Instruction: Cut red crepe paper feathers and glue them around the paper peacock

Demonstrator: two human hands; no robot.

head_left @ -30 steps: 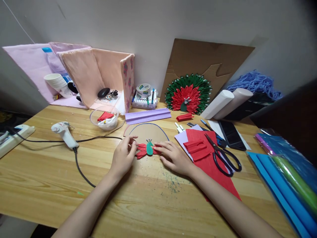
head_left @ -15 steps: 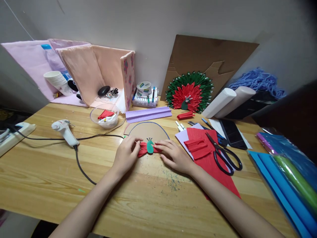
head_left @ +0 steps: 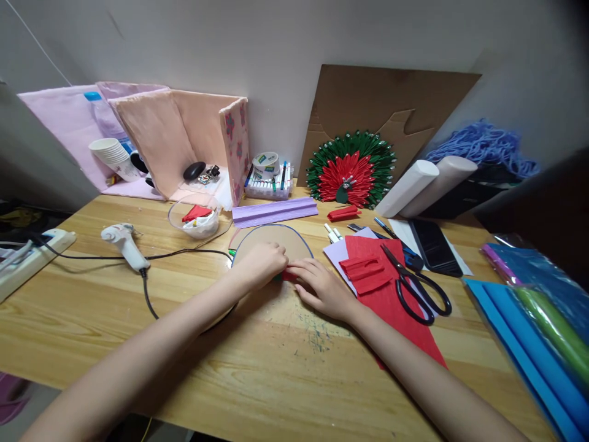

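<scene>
My left hand [head_left: 263,265] is curled with its knuckles up over the lower part of a round cardboard piece [head_left: 272,235] edged in blue. What its fingertips pinch is hidden. From the right, my right hand [head_left: 324,290] has its fingers bent onto a gathered strip of red crepe paper [head_left: 289,276], close against the left fingertips. Only a small bit of the red strip shows between the hands. A green sliver of the bird-shaped cutout [head_left: 278,278] peeks out under the left hand; the rest is covered.
Right of my hands lie red crepe sheets [head_left: 405,331] and black-handled scissors [head_left: 416,288]. A white hot glue gun [head_left: 126,245] with a black cable lies left. Behind stand a plastic bowl [head_left: 196,224], purple folded paper [head_left: 276,212], a marker box [head_left: 269,184] and a paper peacock [head_left: 350,169].
My left hand has moved right, from the left end of the red strip to over the green cutout and near my right fingertips. My right hand has barely moved.
</scene>
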